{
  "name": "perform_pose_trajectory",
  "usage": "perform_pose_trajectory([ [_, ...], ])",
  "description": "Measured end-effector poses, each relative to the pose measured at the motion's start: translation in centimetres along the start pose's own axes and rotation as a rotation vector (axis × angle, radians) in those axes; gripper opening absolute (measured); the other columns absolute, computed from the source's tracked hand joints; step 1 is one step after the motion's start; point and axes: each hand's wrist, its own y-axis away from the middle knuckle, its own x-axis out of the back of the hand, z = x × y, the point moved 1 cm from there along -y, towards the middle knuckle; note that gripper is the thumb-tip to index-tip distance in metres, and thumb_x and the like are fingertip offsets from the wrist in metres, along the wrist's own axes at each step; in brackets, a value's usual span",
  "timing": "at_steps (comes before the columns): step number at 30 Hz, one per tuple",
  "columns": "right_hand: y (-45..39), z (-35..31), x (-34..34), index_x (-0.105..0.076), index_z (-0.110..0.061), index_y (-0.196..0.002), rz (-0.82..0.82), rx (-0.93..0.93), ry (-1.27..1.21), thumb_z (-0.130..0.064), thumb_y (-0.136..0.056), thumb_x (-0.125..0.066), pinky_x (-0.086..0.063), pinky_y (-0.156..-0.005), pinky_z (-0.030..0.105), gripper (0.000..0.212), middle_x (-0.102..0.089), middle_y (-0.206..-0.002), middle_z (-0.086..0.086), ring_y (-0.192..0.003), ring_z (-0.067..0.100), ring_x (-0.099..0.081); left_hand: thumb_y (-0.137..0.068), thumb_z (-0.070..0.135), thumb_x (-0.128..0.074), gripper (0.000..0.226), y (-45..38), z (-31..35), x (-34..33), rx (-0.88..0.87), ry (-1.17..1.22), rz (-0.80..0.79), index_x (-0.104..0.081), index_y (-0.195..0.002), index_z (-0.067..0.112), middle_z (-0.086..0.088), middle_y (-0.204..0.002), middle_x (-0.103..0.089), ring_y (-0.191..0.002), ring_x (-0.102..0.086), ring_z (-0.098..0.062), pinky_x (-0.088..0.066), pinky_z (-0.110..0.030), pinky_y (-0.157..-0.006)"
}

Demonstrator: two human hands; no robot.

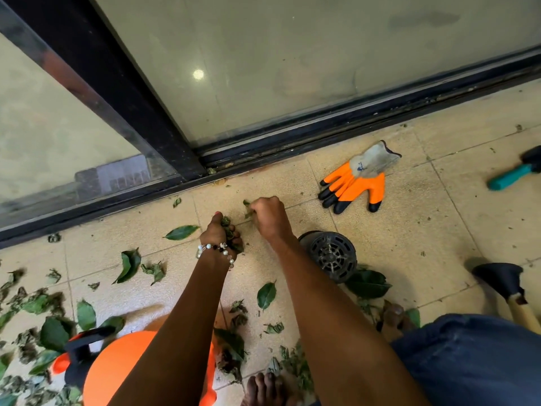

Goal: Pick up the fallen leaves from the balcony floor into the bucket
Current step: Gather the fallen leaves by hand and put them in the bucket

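Observation:
My left hand (221, 234), with a bead bracelet at the wrist, grips a bunch of crumpled green leaves (231, 233) just above the tiled balcony floor (409, 230). Beside it, my right hand (268, 216) pinches a small leaf (247, 211) off the tile near the door track. Several green and dried leaves (128, 266) lie scattered over the floor, thickest at the lower left. The orange bucket (123, 373) with a black handle sits at the bottom left, partly hidden under my left forearm.
A sliding glass door with a black frame and track (292, 148) borders the floor at the back. An orange and grey glove (355, 180) lies to the right, a black round vented object (330, 254) by my right forearm, a teal-handled tool (510, 178) and a plunger (503, 281) further right. Bare feet (266, 388) stand below.

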Motion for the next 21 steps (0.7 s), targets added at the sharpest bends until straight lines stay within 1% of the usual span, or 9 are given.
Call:
perform_pose_trajectory([
  [3,-0.6,-1.3,2.6,-0.069,-0.006,-0.096,0.096,-0.043,-0.375,0.003,-0.079,-0.073,-0.059,-0.079,0.032,0.020,-0.070,-0.098,0.007,-0.090,0.018,-0.067,-0.097,0.039,-0.051,0.036,1.2,0.4,-2.2,-0.060,-0.007,-0.020,-0.049,-0.069,0.017,0.004,-0.047,-0.042,-0.033,-0.035,-0.010,-0.026,-0.013,-0.037],
  [6,-0.5,-2.1,6.8,-0.067,-0.001,-0.094,0.136,-0.099,-0.614,0.011,-0.073,-0.074,-0.055,-0.067,0.017,0.026,-0.069,-0.094,0.008,-0.080,0.012,-0.063,-0.098,0.036,-0.052,0.034,3.1,1.7,-5.7,-0.118,0.028,-0.080,-0.051,-0.071,0.016,0.003,-0.049,-0.043,-0.033,-0.036,-0.010,-0.028,-0.014,-0.038],
  [8,-0.3,-1.9,9.3,-0.070,0.005,-0.091,0.130,-0.046,-0.604,0.012,-0.071,-0.075,-0.051,-0.066,0.011,0.021,-0.071,-0.089,0.012,-0.067,0.002,-0.060,-0.099,0.032,-0.050,0.032,4.5,2.7,-8.6,-0.158,0.051,-0.142,-0.052,-0.071,0.016,0.001,-0.052,-0.047,-0.032,-0.039,-0.010,-0.030,-0.013,-0.037],
  [10,0.1,-1.2,12.0,-0.072,0.008,-0.088,0.158,0.001,-0.557,0.012,-0.070,-0.075,-0.051,-0.070,0.012,0.019,-0.072,-0.084,0.012,-0.059,-0.004,-0.058,-0.100,0.030,-0.047,0.033,6.4,3.5,-11.5,-0.171,0.022,-0.216,-0.053,-0.071,0.016,0.001,-0.053,-0.053,-0.033,-0.044,-0.010,-0.032,-0.014,-0.038],
  [12,0.8,-0.4,15.4,-0.074,0.006,-0.090,0.190,0.031,-0.463,0.012,-0.071,-0.075,-0.052,-0.075,0.014,0.020,-0.074,-0.090,0.016,-0.070,0.007,-0.064,-0.102,0.033,-0.041,0.037,8.3,3.4,-14.6,-0.142,-0.028,-0.316,-0.053,-0.071,0.016,0.003,-0.051,-0.056,-0.036,-0.047,-0.011,-0.033,-0.017,-0.042],
  [14,1.7,0.6,19.1,-0.076,0.001,-0.095,0.210,0.054,-0.325,0.007,-0.074,-0.075,-0.048,-0.079,0.006,0.021,-0.074,-0.097,0.014,-0.089,0.013,-0.068,-0.102,0.033,-0.038,0.038,10.3,2.4,-17.8,-0.087,-0.056,-0.415,-0.050,-0.070,0.017,0.003,-0.053,-0.055,-0.037,-0.049,-0.011,-0.035,-0.018,-0.043],
  [16,3.3,2.0,23.1,-0.075,-0.001,-0.100,0.227,0.053,-0.223,0.004,-0.079,-0.072,-0.036,-0.072,-0.006,0.022,-0.073,-0.103,0.013,-0.099,0.011,-0.065,-0.102,0.030,-0.037,0.038,12.9,0.7,-21.3,-0.023,-0.084,-0.498,-0.046,-0.067,0.018,0.003,-0.049,-0.053,-0.035,-0.050,-0.010,-0.038,-0.015,-0.040],
  [18,5.0,3.6,26.5,-0.075,-0.002,-0.101,0.295,0.038,-0.181,0.003,-0.080,-0.071,-0.032,-0.070,-0.008,0.022,-0.073,-0.104,0.012,-0.100,0.010,-0.065,-0.102,0.028,-0.035,0.038,15.8,-1.2,-24.6,0.028,-0.101,-0.576,-0.045,-0.067,0.017,0.001,-0.043,-0.054,-0.035,-0.053,-0.012,-0.042,-0.013,-0.040],
  [21,9.0,6.5,31.2,-0.077,-0.004,-0.089,0.472,-0.030,-0.185,0.003,-0.074,-0.076,-0.042,-0.068,0.002,0.017,-0.075,-0.087,0.011,-0.075,0.002,-0.066,-0.103,0.024,-0.031,0.041,20.6,-4.8,-28.6,0.097,-0.196,-0.713,-0.051,-0.069,0.014,-0.004,-0.046,-0.061,-0.038,-0.060,-0.017,-0.050,-0.019,-0.040],
])
